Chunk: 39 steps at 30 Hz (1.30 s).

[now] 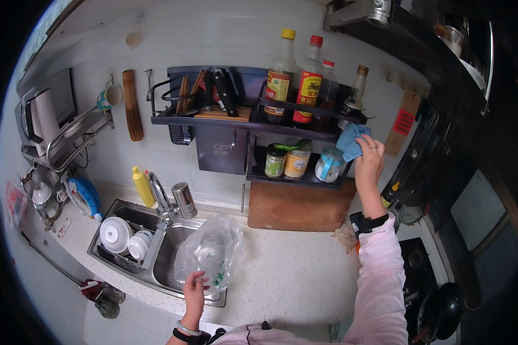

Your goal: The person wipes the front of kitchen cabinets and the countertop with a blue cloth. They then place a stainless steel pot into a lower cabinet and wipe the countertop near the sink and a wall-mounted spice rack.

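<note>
My right hand (368,157) grips a folded blue cleaning cloth (353,140). The cloth is against the right end of the black wall rack (302,115), just below the upper shelf's edge. On that shelf stand several sauce bottles, one with a yellow cap (280,82) and one with a red cap (309,82). A glass jar with a blue lid (329,164) sits on the lower shelf, left of my hand. My left hand (195,284) hangs before the sink (166,258), fingers apart and slightly curled, by a clear plastic bag (209,254); whether it touches the bag is unclear.
White bowls (115,235) lie in the left basin beside the faucet (159,194). Knives (225,92) stand in the rack's holder. A wooden cutting board (300,205) leans against the wall behind the speckled countertop (293,267). At right are a stove (416,263) and a black wok (442,308).
</note>
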Each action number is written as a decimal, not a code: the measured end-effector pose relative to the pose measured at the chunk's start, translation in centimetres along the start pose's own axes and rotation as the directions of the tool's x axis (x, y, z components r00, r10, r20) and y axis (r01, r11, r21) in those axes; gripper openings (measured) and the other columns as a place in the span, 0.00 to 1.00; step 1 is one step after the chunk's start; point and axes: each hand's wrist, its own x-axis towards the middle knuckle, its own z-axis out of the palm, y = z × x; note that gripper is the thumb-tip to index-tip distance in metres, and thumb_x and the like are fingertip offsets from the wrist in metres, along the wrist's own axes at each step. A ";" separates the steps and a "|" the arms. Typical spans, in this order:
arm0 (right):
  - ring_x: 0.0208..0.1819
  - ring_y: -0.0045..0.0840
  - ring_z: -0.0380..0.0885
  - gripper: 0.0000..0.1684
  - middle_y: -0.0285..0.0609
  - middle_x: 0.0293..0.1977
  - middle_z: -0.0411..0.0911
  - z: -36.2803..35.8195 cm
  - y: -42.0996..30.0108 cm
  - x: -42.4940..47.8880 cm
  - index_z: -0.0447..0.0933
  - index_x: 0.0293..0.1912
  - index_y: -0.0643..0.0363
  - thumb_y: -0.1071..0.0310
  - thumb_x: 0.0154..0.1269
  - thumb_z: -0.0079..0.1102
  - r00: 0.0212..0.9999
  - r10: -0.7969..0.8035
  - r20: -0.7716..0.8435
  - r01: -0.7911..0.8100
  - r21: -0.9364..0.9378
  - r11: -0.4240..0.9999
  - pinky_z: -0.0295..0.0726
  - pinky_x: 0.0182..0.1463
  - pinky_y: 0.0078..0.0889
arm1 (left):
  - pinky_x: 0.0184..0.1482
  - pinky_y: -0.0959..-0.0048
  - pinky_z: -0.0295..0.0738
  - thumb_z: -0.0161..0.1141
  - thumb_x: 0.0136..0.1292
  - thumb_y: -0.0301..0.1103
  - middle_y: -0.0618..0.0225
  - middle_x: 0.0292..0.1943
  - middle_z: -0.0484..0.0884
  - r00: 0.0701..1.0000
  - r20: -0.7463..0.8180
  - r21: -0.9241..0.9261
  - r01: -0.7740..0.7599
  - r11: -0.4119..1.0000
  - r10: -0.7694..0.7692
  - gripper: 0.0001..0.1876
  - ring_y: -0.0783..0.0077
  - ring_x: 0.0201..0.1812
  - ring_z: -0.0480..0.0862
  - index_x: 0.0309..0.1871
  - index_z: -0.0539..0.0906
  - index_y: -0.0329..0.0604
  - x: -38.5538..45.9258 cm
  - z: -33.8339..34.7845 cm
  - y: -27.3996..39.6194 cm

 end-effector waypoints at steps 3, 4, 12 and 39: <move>0.47 0.36 0.69 0.23 0.38 0.43 0.76 -0.2 -5.2 1.5 0.78 0.37 0.58 0.85 0.38 0.46 0.993 -0.113 -0.033 0.118 0.167 0.979 0.71 0.51 0.34 | 0.37 0.73 0.80 0.43 0.64 0.22 0.62 0.46 0.76 1.000 -0.028 -0.010 -0.010 1.000 0.010 0.11 0.72 0.41 0.79 0.47 0.73 0.37 -0.1 -0.5 -0.1; 0.47 0.36 0.70 0.24 0.38 0.43 0.76 -0.1 -7.3 2.1 0.78 0.38 0.58 0.85 0.38 0.47 0.989 -0.147 -0.025 0.149 0.204 0.967 0.71 0.50 0.34 | 0.37 0.73 0.80 0.43 0.64 0.22 0.62 0.46 0.76 0.999 -0.037 -0.025 -0.015 1.000 0.014 0.11 0.71 0.41 0.79 0.47 0.73 0.37 0.0 -0.7 -0.2; 0.45 0.34 0.70 0.17 0.37 0.45 0.76 6.3 -16.3 5.5 0.78 0.41 0.57 0.76 0.48 0.50 0.907 -0.410 -0.097 0.421 0.209 0.883 0.72 0.45 0.33 | 0.36 0.77 0.79 0.42 0.63 0.20 0.63 0.44 0.76 0.996 -0.091 -0.061 0.015 0.998 -0.021 0.12 0.73 0.40 0.79 0.47 0.73 0.35 -0.4 -0.7 0.2; 0.48 0.34 0.69 0.21 0.35 0.48 0.75 0.0 2.3 3.3 0.78 0.45 0.52 0.76 0.49 0.49 0.981 -0.155 0.120 0.179 -0.227 0.957 0.70 0.50 0.34 | 0.36 0.77 0.80 0.44 0.64 0.22 0.64 0.44 0.76 1.000 0.017 -0.048 0.015 0.999 -0.014 0.11 0.74 0.40 0.79 0.48 0.73 0.36 -0.2 1.8 -0.5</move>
